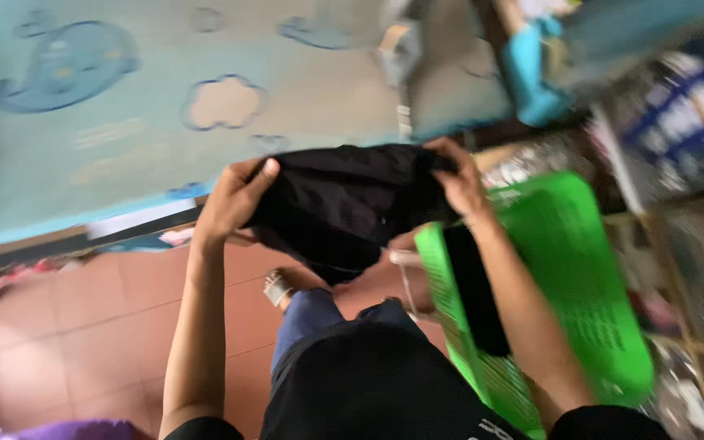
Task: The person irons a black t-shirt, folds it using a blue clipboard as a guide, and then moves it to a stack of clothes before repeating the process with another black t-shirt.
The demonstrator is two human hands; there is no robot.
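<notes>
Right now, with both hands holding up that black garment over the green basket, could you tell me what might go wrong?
The black garment is pinched only at its top edge by the left hand and right hand, so it might slip and land on the tiled floor. Its loose lower part hangs near the green basket and could snag on the slotted rim.

Garment held up between both hands, basket to the right.
I see my left hand [234,200] and right hand [459,183] gripping the garment [344,208] above the floor [83,334]; basket [588,277] beside my right forearm, mattress [165,106] behind.
</notes>
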